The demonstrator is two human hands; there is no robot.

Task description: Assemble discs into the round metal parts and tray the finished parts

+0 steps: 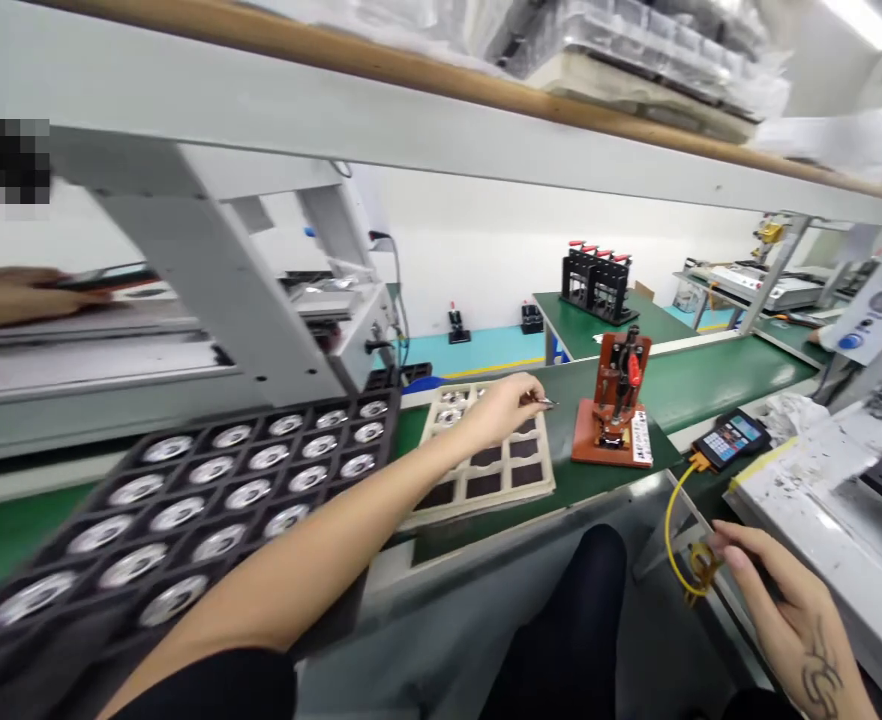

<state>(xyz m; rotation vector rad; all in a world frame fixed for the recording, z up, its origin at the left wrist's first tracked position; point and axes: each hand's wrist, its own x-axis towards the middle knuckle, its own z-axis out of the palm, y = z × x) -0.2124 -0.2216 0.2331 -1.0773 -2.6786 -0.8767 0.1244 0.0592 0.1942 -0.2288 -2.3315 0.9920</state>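
Observation:
My left hand [512,405] reaches out over a cream tray [550,478] with dark square compartments. Its fingers pinch a small shiny metal piece [546,402] by the edge. Some compartments at the tray's back left hold round silver parts [454,397]; the front ones show bare dark bottoms. At the lower right, my right hand [790,600] has thumb and fingers closed on a small yellow connector piece [702,565]. A yellow cable [670,525] loops from it up to a black handheld device [732,438] with a lit screen and keys.
A black tray [261,490] of round silver parts lies at left. A red-brown clamp fixture [613,420] with a red handle stands on the green bench. A grey shelf beam [411,110] crosses overhead. Another person's hand [28,295] works at far left. White equipment [831,530] stands right.

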